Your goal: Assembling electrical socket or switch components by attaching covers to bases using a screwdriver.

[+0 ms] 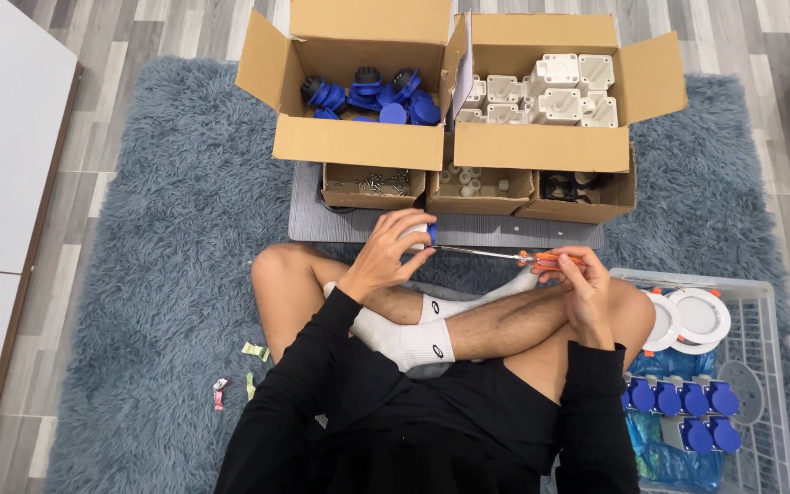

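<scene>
While seated: one screwdriver, seemingly seven finished sockets.

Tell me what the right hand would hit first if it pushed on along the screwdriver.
Probably the small white and blue part held in the left hand: the right hand points the screwdriver at it, tip apparently touching.

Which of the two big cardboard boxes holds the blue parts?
The left big box, farther from the basket. It holds blue caps; the right box holds white housings.
</scene>
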